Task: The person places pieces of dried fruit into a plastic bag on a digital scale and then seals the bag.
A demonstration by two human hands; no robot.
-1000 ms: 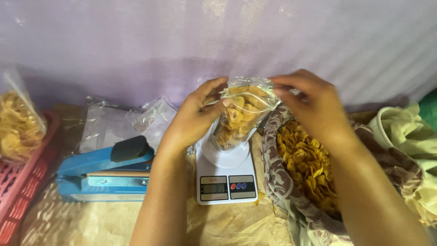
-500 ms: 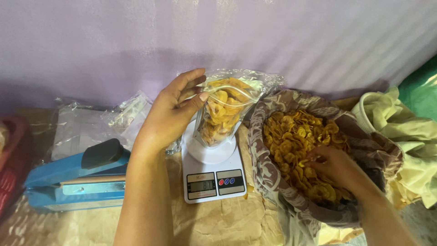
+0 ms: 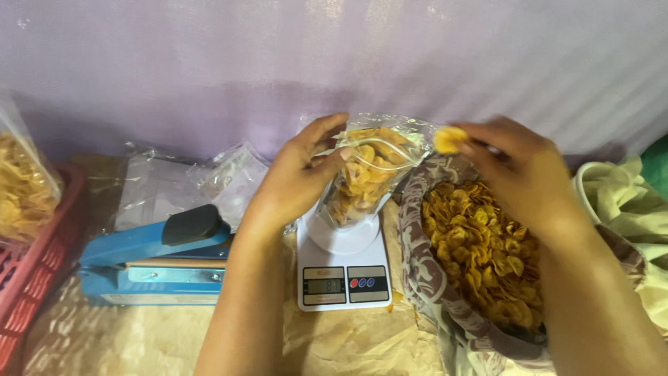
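A clear plastic bag of yellow chips (image 3: 365, 174) stands on a small white kitchen scale (image 3: 343, 273). My left hand (image 3: 299, 174) grips the bag's open mouth at its left side and holds it upright. My right hand (image 3: 518, 170) is raised just right of the bag's mouth, with a few yellow chips (image 3: 449, 139) pinched in its fingertips. Below that hand lies a big heap of loose chips (image 3: 480, 247) in a container lined with brown patterned cloth (image 3: 417, 251).
A blue heat sealer (image 3: 149, 261) lies left of the scale, with empty clear bags (image 3: 188, 181) behind it. A red basket (image 3: 35, 271) at far left holds a filled bag. Pale green cloth (image 3: 626, 202) is at right. Crumpled brown paper covers the surface.
My right hand has come up out of the chip heap with a few chips and now sits beside the bag's mouth. My left hand has kept its hold on the bag.
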